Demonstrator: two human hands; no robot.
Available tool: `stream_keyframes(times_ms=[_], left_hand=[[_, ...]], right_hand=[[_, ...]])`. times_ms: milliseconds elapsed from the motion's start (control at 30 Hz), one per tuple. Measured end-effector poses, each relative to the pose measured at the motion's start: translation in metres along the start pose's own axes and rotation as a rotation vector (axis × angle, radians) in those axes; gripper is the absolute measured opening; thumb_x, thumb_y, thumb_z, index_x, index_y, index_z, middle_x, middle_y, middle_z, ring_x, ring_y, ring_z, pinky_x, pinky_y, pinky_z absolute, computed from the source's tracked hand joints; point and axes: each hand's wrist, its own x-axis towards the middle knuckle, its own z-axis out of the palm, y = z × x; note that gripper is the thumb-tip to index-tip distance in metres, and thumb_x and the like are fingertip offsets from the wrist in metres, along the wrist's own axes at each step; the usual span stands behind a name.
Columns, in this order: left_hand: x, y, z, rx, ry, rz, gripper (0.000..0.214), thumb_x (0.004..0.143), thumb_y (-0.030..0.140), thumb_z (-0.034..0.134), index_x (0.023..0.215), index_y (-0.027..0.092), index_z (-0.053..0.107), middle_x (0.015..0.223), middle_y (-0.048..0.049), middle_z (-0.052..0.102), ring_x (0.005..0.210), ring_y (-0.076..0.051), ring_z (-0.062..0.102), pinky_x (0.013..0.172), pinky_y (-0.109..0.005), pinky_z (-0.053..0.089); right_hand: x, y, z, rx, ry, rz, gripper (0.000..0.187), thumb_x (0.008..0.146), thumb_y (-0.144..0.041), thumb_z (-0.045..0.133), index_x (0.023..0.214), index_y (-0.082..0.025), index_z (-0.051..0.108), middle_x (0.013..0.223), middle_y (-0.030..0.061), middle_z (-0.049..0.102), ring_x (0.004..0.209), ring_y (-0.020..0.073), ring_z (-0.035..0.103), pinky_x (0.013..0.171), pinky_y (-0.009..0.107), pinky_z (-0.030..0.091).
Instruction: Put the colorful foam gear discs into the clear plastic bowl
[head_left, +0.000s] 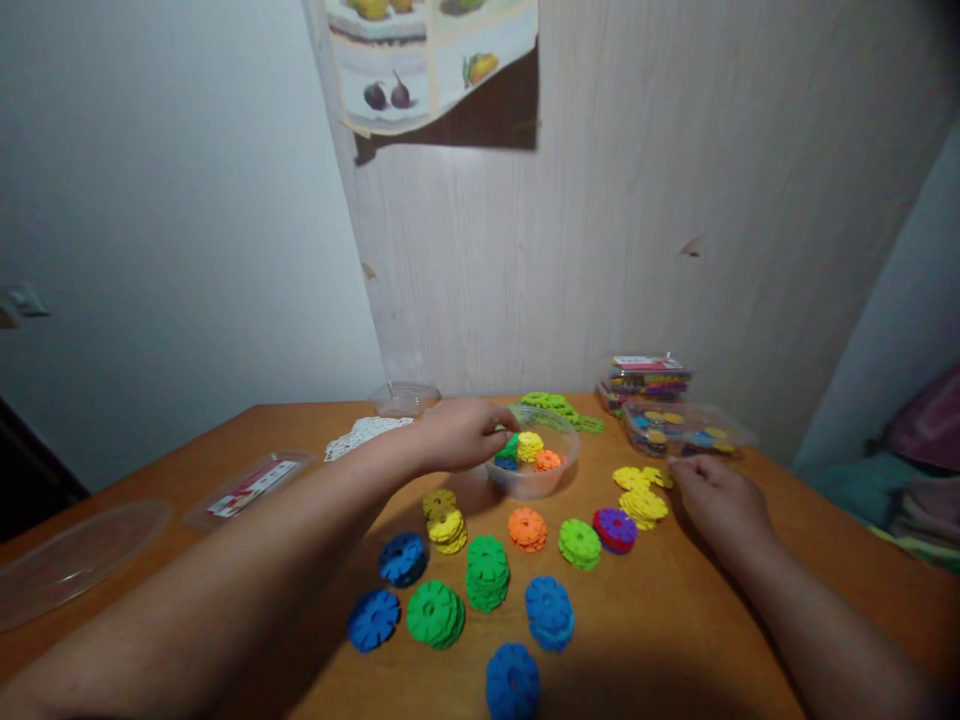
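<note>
My left hand (471, 433) reaches over the left rim of a clear round bowl (536, 487), thumb and fingers slightly apart. Green, blue, yellow and orange notched discs lie inside the bowl; the fingertips are close to the green disc (511, 446). On the right, my right hand (724, 498) is closed, its fingertips pinched at the edge of a yellow notched disc (658, 478). That disc lies against a heap of yellow discs (643, 507). Stacks stand nearer me, among them green discs (487, 572), orange discs (528, 529) and blue discs (550, 612).
A clear tray of discs (682, 432) and a closed box of coloured pieces (649, 380) stand at the back right. Green chain-like pieces (559, 408) lie behind the bowl. White pieces (366, 436) and clear lids (251, 488) lie at the left.
</note>
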Motion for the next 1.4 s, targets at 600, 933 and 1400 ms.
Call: stream_keyframes(times_ms=[600, 933, 1400], left_hand=[[-0.105, -0.086, 0.051, -1.08, 1.159, -0.74, 0.023, 0.069, 0.038, 0.068, 0.077, 0.017, 0.064, 0.046, 0.0091, 0.04, 0.04, -0.008, 0.028, 0.04, -0.021, 0.019], [-0.086, -0.104, 0.094, -0.923, 0.993, -0.711, 0.03, 0.07, 0.047, 0.064, 0.069, 0.017, 0.064, 0.053, 0.0042, 0.05, 0.053, -0.013, 0.043, 0.053, -0.024, 0.033], [-0.082, -0.105, 0.104, -0.847, 0.917, -0.671, 0.025, 0.077, 0.04, 0.058, 0.069, 0.017, 0.064, 0.057, 0.002, 0.054, 0.057, -0.015, 0.048, 0.054, -0.025, 0.036]], right_hand=[[0.003, -0.003, -0.01, -0.014, -0.018, 0.073, 0.042, 0.082, -0.056, 0.051, 0.086, -0.021, 0.073, 0.079, 0.0092, 0.074, 0.077, 0.0285, 0.066, 0.063, 0.033, 0.041], [0.007, 0.0, -0.015, -0.084, -0.003, 0.062, 0.041, 0.082, -0.055, 0.051, 0.086, -0.021, 0.073, 0.087, 0.0099, 0.074, 0.082, 0.0291, 0.065, 0.065, 0.034, 0.042], [0.003, 0.002, -0.015, -0.05, -0.005, 0.068, 0.039, 0.081, -0.054, 0.055, 0.088, -0.021, 0.074, 0.083, 0.0097, 0.073, 0.077, 0.0297, 0.066, 0.061, 0.036, 0.042]])
